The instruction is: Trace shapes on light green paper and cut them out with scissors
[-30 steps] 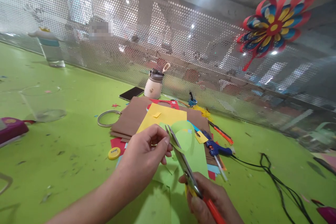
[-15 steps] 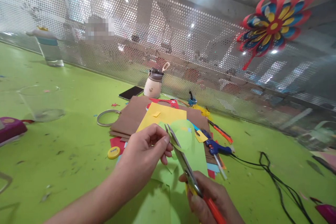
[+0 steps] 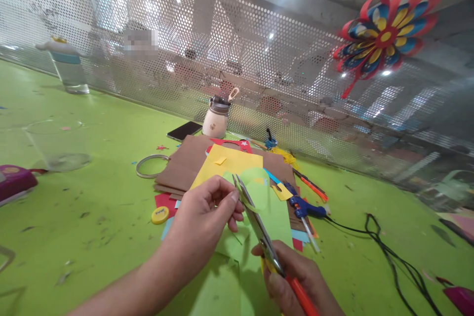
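Green paper piece (image 3: 268,207) near centre, above counter (image 3: 92,207) | left hand (image 3: 202,219) pinches its edge | right hand (image 3: 296,276) grips scissors (image 3: 259,229) | since a second ago: blades barely shifted, cut creeping along the curve.

The left hand (image 3: 202,219) reaches in from the lower left, forearm bare, thumb and fingers pinched together. The right hand (image 3: 296,281) sits low at the bottom edge, fingers curled closed, apparently gripping; its wrist is cut off.
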`<state>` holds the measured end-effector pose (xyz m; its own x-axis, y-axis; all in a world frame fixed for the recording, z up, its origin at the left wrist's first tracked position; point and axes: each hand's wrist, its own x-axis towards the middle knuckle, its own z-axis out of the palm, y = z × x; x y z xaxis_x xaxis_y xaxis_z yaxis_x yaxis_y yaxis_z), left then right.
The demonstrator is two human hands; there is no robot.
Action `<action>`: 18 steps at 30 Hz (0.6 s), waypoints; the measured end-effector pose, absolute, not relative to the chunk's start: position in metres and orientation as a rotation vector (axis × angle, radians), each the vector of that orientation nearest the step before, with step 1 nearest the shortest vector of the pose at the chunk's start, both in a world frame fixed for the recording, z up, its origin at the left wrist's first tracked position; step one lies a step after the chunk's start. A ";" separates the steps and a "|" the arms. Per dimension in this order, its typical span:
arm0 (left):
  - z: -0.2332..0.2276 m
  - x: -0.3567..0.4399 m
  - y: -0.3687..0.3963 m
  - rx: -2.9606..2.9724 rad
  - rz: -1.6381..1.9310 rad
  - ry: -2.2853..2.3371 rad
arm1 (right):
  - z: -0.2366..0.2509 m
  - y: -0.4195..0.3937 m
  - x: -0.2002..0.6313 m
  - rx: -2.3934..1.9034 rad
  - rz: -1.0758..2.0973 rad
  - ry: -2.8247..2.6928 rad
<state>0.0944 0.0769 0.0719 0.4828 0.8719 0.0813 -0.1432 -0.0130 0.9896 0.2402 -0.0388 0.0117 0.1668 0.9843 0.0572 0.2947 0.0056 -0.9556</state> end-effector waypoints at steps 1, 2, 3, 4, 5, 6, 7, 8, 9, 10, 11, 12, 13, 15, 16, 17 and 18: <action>0.072 0.095 0.077 1.335 0.924 0.710 | 0.011 -0.038 0.241 -1.470 0.892 -1.315; 0.071 0.095 0.077 1.320 0.924 0.711 | 0.011 -0.038 0.241 -1.466 0.874 -1.333; 0.072 0.095 0.077 1.303 0.923 0.712 | 0.011 -0.038 0.242 -1.464 0.853 -1.351; 0.072 0.095 0.077 1.287 0.915 0.711 | 0.011 -0.038 0.242 -1.468 0.831 -1.369; 0.073 0.095 0.077 1.274 0.902 0.708 | 0.012 -0.037 0.242 -1.475 0.811 -1.380; 0.074 0.095 0.078 1.262 0.887 0.711 | 0.013 -0.037 0.242 -1.483 0.796 -1.386; 0.076 0.094 0.079 1.253 0.869 0.716 | 0.013 -0.037 0.242 -1.491 0.783 -1.391; 0.077 0.094 0.080 1.248 0.852 0.726 | 0.014 -0.037 0.242 -1.499 0.773 -1.396; 0.078 0.093 0.082 1.247 0.840 0.742 | 0.015 -0.037 0.242 -1.507 0.765 -1.403; 0.079 0.093 0.083 1.252 0.831 0.757 | 0.015 -0.038 0.242 -1.513 0.762 -1.412; 0.079 0.093 0.085 1.261 0.826 0.768 | 0.016 -0.038 0.243 -1.519 0.762 -1.419; 0.079 0.093 0.086 1.274 0.824 0.771 | 0.016 -0.038 0.243 -1.526 0.762 -1.424; 0.079 0.093 0.087 1.289 0.822 0.766 | 0.016 -0.038 0.243 -1.533 0.765 -1.425; 0.077 0.093 0.089 1.310 0.825 0.751 | 0.016 -0.038 0.243 -1.538 0.769 -1.422; 0.076 0.092 0.089 1.315 0.830 0.748 | 0.017 -0.038 0.243 -1.538 0.777 -1.420; 0.076 0.092 0.089 1.318 0.834 0.747 | 0.017 -0.038 0.243 -1.539 0.785 -1.417; 0.076 0.092 0.089 1.318 0.835 0.747 | 0.018 -0.038 0.242 -1.542 0.791 -1.413</action>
<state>0.0919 0.0890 0.0756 0.5138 0.8579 0.0001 -0.0954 0.0570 0.9938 0.2423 -0.0378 0.0181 0.1517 0.9830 0.1031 0.4265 0.0290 -0.9040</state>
